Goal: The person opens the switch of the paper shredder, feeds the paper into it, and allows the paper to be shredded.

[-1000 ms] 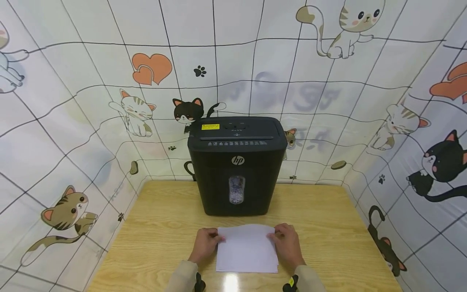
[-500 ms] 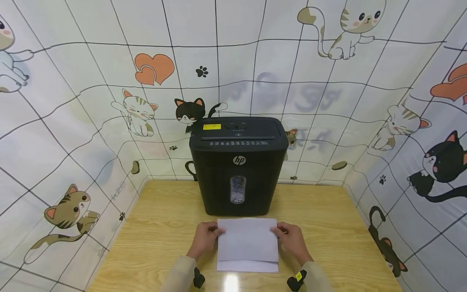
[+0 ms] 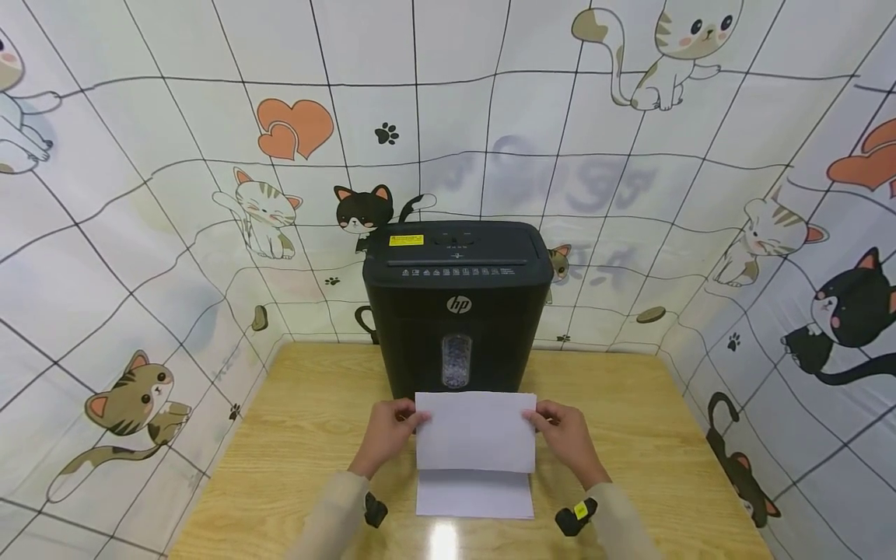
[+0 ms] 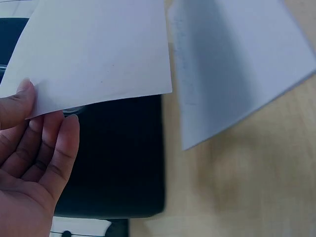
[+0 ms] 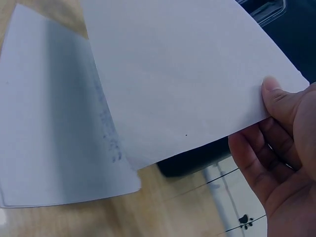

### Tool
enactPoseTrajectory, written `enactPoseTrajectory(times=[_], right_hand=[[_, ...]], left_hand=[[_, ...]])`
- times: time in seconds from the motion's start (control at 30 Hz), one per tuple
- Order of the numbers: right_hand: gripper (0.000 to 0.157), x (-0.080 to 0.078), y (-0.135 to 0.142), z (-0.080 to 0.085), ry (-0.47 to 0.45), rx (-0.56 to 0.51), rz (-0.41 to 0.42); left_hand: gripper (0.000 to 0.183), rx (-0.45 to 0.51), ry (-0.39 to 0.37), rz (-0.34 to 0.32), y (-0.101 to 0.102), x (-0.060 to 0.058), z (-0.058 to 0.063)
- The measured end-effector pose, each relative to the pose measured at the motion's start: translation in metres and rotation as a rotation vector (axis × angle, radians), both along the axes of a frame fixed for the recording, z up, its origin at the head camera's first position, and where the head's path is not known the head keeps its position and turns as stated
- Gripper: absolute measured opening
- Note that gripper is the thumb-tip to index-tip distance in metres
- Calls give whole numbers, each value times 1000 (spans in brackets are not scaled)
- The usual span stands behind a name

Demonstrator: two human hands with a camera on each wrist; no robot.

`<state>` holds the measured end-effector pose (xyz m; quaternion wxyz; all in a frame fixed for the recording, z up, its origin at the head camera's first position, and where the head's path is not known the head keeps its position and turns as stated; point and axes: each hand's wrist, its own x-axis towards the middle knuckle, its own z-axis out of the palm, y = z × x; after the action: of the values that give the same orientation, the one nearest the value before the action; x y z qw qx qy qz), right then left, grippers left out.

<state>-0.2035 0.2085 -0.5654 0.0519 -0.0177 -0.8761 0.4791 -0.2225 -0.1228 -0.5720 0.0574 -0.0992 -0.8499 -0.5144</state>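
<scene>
Between both hands a white sheet of paper point(image 3: 476, 435) is held up in front of the shredder. My left hand point(image 3: 386, 434) pinches its left edge near the upper corner, thumb on the near face, as the left wrist view also shows. On the opposite edge my right hand point(image 3: 563, 439) pinches the sheet the same way. Under and nearer than the sheet lies a stack of white paper point(image 3: 474, 496) on the table, partly covered by it. Behind stands a black HP paper shredder point(image 3: 458, 319), a feed slot on top and shreds visible through its front window.
The wooden table point(image 3: 630, 451) reaches back to a wall covering point(image 3: 476, 117) printed with grid lines and cartoon cats, which also runs along both sides. A yellow label point(image 3: 406, 240) sits on the shredder's top. Faint marks show on the stack's top sheet in the right wrist view.
Both hands have lifted the top sheet off the stack and moved it forward toward the shredder. More of the stack beneath shows, and the sheet now covers the shredder's lower front.
</scene>
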Motion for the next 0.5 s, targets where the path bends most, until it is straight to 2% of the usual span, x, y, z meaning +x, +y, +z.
enactPoseTrajectory(times=[0.2, 0.33, 0.5], right_hand=[[11, -4, 1, 27, 25, 0, 11], [15, -6, 3, 44, 80, 2, 22], [16, -9, 3, 64, 122, 18, 37]], left_hand=[[18, 5, 63, -5, -3, -5, 27], [18, -6, 101, -6, -4, -8, 44], [15, -23, 107, 8, -5, -9, 66]])
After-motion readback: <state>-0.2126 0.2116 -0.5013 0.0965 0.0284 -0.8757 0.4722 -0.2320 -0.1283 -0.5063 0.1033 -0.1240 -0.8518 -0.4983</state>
